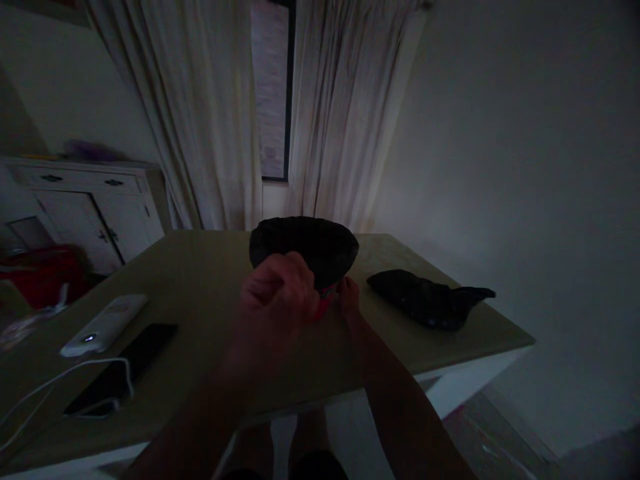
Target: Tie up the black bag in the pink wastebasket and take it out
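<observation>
A small red bin [325,303] stands on the table, lined with a black trash bag [333,257] that is folded out over its rim and covers most of the outside. My left hand [283,287] is curled closed in front of the bag, slightly blurred; whether it grips anything is hidden. At the bin's right side, my right hand [349,295] has its fingers closed at the bag's lower edge, against the red wall. To the right of that hand lies a bundled black plastic bag [425,299].
On the left of the table [210,267] lie a white power bank [107,323] with a lit spot, a dark phone [123,370] and a white cable [95,362]. Curtains [210,120] hang behind, a wall is on the right, and a white cabinet [80,207] stands back left.
</observation>
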`<state>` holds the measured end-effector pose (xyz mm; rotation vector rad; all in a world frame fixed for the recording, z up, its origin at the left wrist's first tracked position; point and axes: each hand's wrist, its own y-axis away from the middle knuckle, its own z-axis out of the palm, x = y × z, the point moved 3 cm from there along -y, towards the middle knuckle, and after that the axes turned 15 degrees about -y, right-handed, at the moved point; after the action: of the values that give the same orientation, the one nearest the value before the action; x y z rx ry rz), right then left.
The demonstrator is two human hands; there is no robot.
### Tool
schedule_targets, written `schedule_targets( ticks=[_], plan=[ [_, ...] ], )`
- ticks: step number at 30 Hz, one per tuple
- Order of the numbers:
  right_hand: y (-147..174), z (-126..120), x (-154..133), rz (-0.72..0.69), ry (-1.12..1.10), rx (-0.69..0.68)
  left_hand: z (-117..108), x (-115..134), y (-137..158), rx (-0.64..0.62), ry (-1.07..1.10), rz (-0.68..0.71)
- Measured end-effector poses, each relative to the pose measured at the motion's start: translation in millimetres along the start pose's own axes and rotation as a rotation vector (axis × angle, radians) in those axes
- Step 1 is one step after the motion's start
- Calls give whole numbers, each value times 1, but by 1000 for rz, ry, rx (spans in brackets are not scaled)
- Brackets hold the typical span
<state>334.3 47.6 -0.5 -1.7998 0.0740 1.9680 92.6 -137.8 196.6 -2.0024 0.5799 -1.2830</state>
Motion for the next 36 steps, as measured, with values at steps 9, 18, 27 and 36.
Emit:
schedule_targets(
  ticks=[9, 18, 27, 36],
  plan=[
    [-49, -9, -83, -72, -30, 91, -51, -121, -103, 14, -692, -346],
    [-109, -1, -221, -331, 656, -365, -56, -128, -132, -232, -814, -410],
    [-103, 17, -255, -364, 958, -320, -60, -98, -145, -88, -827, -388],
    [-103, 30, -321, -344, 1042, -298, -72, -100, -173, 117, -338, -576]
  ],
)
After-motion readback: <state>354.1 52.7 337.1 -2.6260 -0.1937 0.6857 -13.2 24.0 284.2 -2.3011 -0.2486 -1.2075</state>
